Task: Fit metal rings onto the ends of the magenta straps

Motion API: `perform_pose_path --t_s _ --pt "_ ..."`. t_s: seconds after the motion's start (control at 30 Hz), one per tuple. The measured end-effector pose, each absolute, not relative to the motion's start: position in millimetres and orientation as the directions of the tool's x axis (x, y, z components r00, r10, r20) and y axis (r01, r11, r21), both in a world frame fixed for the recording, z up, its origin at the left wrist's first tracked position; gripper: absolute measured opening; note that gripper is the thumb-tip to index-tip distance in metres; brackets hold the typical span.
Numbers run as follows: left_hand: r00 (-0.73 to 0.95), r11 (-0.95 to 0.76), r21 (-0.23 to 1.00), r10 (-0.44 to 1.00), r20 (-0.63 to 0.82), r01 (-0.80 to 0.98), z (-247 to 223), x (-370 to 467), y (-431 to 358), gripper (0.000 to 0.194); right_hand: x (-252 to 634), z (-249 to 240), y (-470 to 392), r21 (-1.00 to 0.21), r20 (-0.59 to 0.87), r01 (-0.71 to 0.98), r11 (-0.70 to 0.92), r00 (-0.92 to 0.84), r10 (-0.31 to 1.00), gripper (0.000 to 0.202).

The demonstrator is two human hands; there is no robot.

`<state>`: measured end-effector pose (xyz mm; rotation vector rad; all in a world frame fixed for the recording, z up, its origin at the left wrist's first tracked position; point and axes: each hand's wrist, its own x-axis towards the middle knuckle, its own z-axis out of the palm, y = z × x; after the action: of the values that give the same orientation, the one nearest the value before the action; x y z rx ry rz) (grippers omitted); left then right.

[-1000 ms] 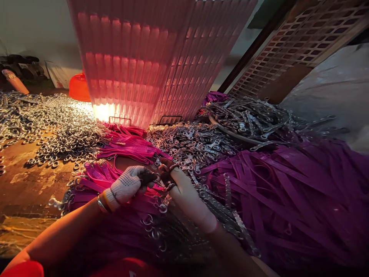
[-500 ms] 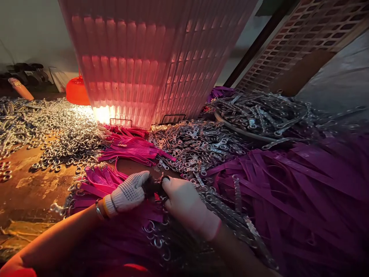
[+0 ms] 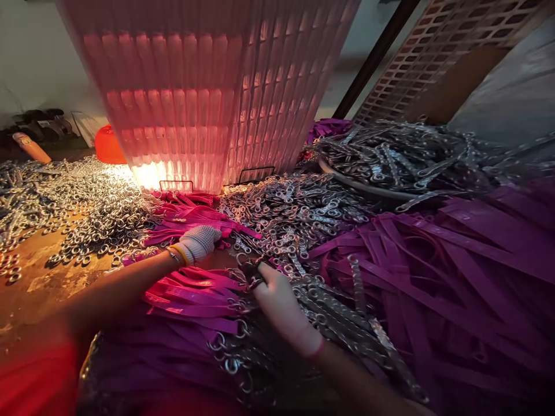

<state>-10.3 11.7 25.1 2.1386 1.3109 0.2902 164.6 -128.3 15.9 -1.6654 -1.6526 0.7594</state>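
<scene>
My left hand (image 3: 198,242), in a white dotted glove, is at the near edge of a small pile of pink straps (image 3: 191,216). Its fingertips are hidden, so whether it grips a strap cannot be told. My right hand (image 3: 280,306), in a white glove with black wrapping on the fingers, is closed in a pinch. From its fingertips a metal ring (image 3: 241,259) sticks out. Below both hands lies a heap of pink straps (image 3: 195,294) with metal rings at their ends. Dark braided straps with rings (image 3: 333,312) lie beside my right hand.
Loose metal ring pieces (image 3: 108,219) cover the table left, with more ring pieces (image 3: 295,208) in the middle. A basin (image 3: 359,186) heaped with ringed straps stands at back right. Purple straps (image 3: 416,271) fill the right. Ribbed translucent panels (image 3: 182,104) stand behind, beside an orange lamp (image 3: 108,144).
My hands have come apart. The left has moved up and away to the small pink pile; the right has shifted slightly right, with a ring at its fingertips. The view has shifted a little.
</scene>
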Motion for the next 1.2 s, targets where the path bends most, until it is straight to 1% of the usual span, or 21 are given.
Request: perform_pose_path --t_s 0.07,0.13,0.27,0.33,0.37,0.43,0.5,0.53,0.6,0.67,0.73,0.77,0.83,0.9,0.93,0.97,1.0,1.03,1.1,1.13,1.2 --pt "0.458 -0.32 0.563 0.881 -0.119 0.762 12.9 -5.1 23.3 0.007 166.6 13.6 -127.6 -0.816 0.071 0.576 0.042 0.028 0.997 0.025" --pt "0.435 -0.313 0.538 0.893 -0.113 0.783 3.1 -2.1 27.1 0.007 166.3 14.9 -127.9 -0.802 0.071 0.596 0.043 0.024 0.997 0.031" --pt "0.411 -0.291 0.558 0.906 -0.1 0.777 2.9 -6.1 25.6 0.01 164.7 21.7 -127.3 -0.676 0.003 0.737 0.017 -0.021 1.0 0.037" --pt "0.404 -0.273 0.585 0.909 -0.103 0.764 13.5 -14.3 18.4 0.009 163.6 24.7 -125.4 -0.64 0.013 0.766 0.06 -0.067 0.998 0.042" --pt "0.406 -0.256 0.614 0.906 -0.117 0.747 20.6 -19.6 11.9 0.01 162.6 26.1 -124.1 -0.636 0.039 0.766 0.097 -0.093 0.995 0.044" --pt "0.42 -0.165 0.731 0.889 -0.18 0.662 36.0 -30.5 -7.0 0.013 159.1 29.5 -121.5 -0.629 0.09 0.759 0.166 -0.141 0.986 0.042" --pt "0.44 -0.006 0.853 0.858 -0.263 0.522 50.1 -38.8 -30.4 0.015 153.9 34.5 -119.7 -0.601 0.094 0.776 0.192 -0.17 0.981 0.038" --pt "0.448 0.073 0.886 0.842 -0.3 0.457 55.9 -41.0 -42.0 0.019 150.9 37.5 -119.4 -0.573 0.075 0.798 0.189 -0.179 0.981 0.035" --pt "0.447 0.16 0.902 0.825 -0.346 0.402 64.0 -41.7 -61.7 0.027 145.2 44.4 -120.0 -0.494 0.024 0.852 0.176 -0.188 0.982 0.03" --pt "0.436 0.182 0.893 0.821 -0.369 0.412 67.6 -38.8 -74.8 0.028 140.4 50.8 -122.0 -0.405 -0.005 0.896 0.183 -0.202 0.979 0.026" --pt "0.422 0.166 0.879 0.827 -0.371 0.447 67.2 -35.0 -81.9 0.024 136.5 55.2 -124.8 -0.322 -0.02 0.926 0.198 -0.216 0.976 0.024" --pt "0.421 0.129 0.87 0.835 -0.354 0.476 65.7 -33.5 -84.0 0.021 134.9 56.4 -126.4 -0.285 -0.028 0.937 0.204 -0.221 0.975 0.025" --pt "0.448 -0.054 0.846 0.865 -0.226 0.53 60.5 -32.1 -86.6 0.018 132.2 56.6 -129.8 -0.23 -0.048 0.952 0.201 -0.218 0.975 0.025" --pt "0.522 -0.298 0.773 0.851 -0.051 0.56 53.3 -33.2 -88.1 0.013 130.1 54.6 -133.5 -0.214 -0.053 0.958 0.19 -0.206 0.977 0.026" --pt "0.56 -0.388 0.729 0.828 0.007 0.564 49.4 -34.6 -88.5 0.01 129.4 53.3 -135.2 -0.216 -0.051 0.959 0.182 -0.197 0.979 0.027" --pt "0.594 -0.437 0.702 0.804 0.024 0.562 45.6 -36.5 -88.6 0.008 128.7 52.0 -136.8 -0.219 -0.052 0.961 0.169 -0.184 0.981 0.027" --pt "0.62 -0.437 0.706 0.784 -0.005 0.558 42.3 -38.8 -88.5 0.008 128.3 51.1 -138.2 -0.225 -0.055 0.962 0.157 -0.173 0.983 0.028" --pt "0.628 -0.393 0.736 0.776 -0.057 0.552 39.7 -41.4 -88.1 0.01 128.0 50.8 -139.1 -0.233 -0.058 0.961 0.152 -0.17 0.984 0.029" --pt "0.608 -0.257 0.81 0.78 -0.148 0.527 36.9 -46.6 -87.8 0.015 127.9 51.9 -139.4 -0.249 -0.072 0.954 0.166 -0.189 0.979 0.031" --pt "0.592 -0.195 0.838 0.787 -0.176 0.509 36.7 -48.9 -88.2 0.016 128.0 53.3 -138.9 -0.255 -0.088 0.951 0.176 -0.205 0.975 0.031" --pt "0.542 -0.12 0.871 0.82 -0.183 0.476 38.2 -52.2 -90.7 0.019 127.9 56.8 -137.1 -0.262 -0.122 0.947 0.188 -0.226 0.967 0.031"
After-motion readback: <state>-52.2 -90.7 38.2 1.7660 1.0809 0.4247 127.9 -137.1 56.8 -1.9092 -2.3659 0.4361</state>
